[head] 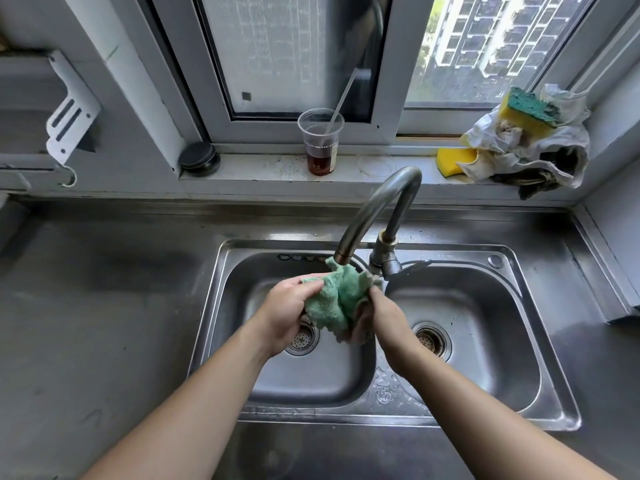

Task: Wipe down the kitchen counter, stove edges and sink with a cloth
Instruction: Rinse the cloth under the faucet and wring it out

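Cloth: the green cloth is bunched between both hands, just under the tap spout, over the left basin of the 2-basin sink
Hands: left hand and right hand each curl their fingers round the wad
Handling: soft, limp, probably wet and heavier for it; grip by the bulk — no stiff edge
Materials: fluffy terry pile; brushed steel basins and counter; curved metal spout — smooth, hard

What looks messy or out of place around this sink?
On the windowsill, a stained white rag lies crumpled in the right corner with yellow sponges tangled in it. A plastic cup of leftover dark drink, straw still in, stands behind the faucet.
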